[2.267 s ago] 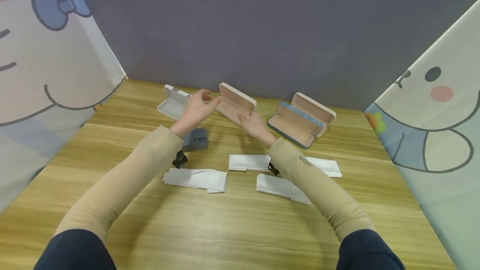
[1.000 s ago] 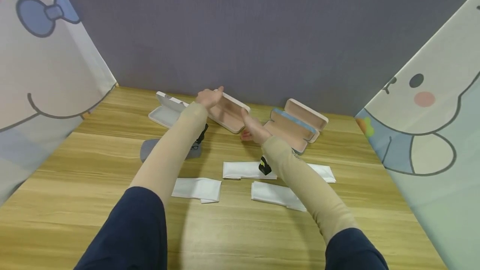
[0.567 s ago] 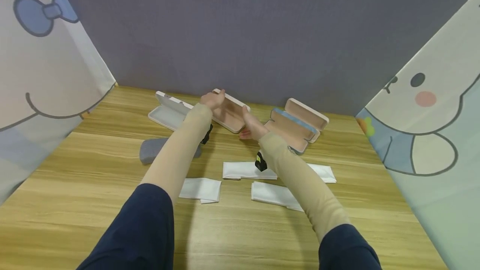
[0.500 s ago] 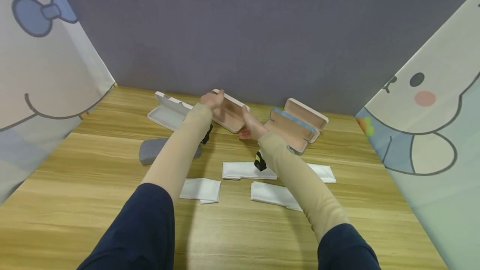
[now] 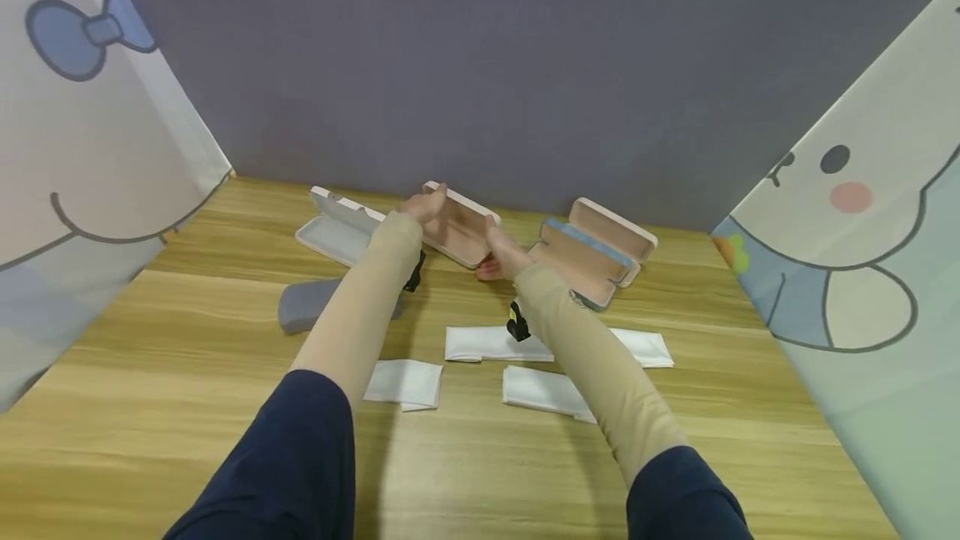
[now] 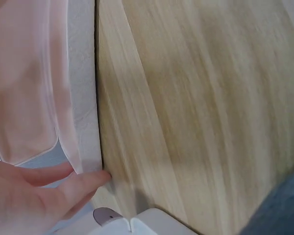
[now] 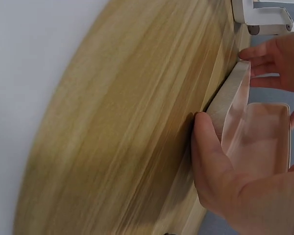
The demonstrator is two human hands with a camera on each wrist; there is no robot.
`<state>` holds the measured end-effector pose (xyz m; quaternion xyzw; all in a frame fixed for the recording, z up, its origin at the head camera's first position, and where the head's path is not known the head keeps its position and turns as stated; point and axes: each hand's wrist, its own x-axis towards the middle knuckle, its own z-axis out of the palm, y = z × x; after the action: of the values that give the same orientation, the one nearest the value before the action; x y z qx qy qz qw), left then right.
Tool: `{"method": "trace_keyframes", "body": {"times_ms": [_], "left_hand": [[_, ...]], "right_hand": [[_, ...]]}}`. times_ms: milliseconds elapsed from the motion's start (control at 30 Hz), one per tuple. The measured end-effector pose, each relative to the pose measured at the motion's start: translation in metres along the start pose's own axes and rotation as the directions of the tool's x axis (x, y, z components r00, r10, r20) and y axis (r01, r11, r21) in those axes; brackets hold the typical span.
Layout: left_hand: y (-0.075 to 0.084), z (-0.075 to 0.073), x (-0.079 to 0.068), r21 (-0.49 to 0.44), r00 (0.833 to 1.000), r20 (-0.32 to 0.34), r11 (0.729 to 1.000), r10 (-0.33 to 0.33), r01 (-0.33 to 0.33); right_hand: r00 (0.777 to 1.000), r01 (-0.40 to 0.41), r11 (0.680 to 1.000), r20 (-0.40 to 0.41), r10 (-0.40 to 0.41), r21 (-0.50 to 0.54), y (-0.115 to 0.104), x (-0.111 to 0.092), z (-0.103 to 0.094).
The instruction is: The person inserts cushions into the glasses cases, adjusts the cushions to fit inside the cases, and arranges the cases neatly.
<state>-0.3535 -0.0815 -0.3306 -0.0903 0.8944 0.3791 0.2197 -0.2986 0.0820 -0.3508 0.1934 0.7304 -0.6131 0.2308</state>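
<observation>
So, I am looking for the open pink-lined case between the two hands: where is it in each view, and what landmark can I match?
Head: the pink-lined case is near the centre, between the left hand and the right hand.
Left wrist: the pink-lined case, upper left, partly cut off.
Right wrist: the pink-lined case, on the right, around mid-height.
Shared landmark: the left hand, at one end of it in every view.

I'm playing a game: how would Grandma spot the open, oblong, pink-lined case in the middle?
Below the dark grey wall is a wooden table. Along its back, the open, oblong, pink-lined case sits centrally. It alone has the left hand and right hand at its ends.
</observation>
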Motion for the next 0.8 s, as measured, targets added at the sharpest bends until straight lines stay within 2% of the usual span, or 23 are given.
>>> {"method": "trace_keyframes", "body": {"times_ms": [233,433,667,800], "left_hand": [[0.008,0.009,-0.005,-0.007,0.998,-0.034,0.999,-0.051,0.051],[0.015,0.014,-0.014,-0.025,0.996,-0.052,0.997,-0.078,0.076],[0.014,0.021,-0.024,0.085,0.994,-0.086,0.994,-0.064,0.071],[0.008,0.024,-0.027,0.109,0.996,-0.071,0.992,-0.058,0.066]], "right_hand": [[0.999,-0.032,0.999,-0.003,0.032,0.008,-0.002,-0.003,-0.009],[0.998,-0.06,0.998,0.018,0.061,-0.036,-0.003,0.014,-0.022],[0.995,-0.085,0.994,0.043,0.088,-0.073,-0.001,0.035,-0.032],[0.992,-0.085,0.99,0.081,0.094,-0.113,0.002,0.029,-0.03]]}}
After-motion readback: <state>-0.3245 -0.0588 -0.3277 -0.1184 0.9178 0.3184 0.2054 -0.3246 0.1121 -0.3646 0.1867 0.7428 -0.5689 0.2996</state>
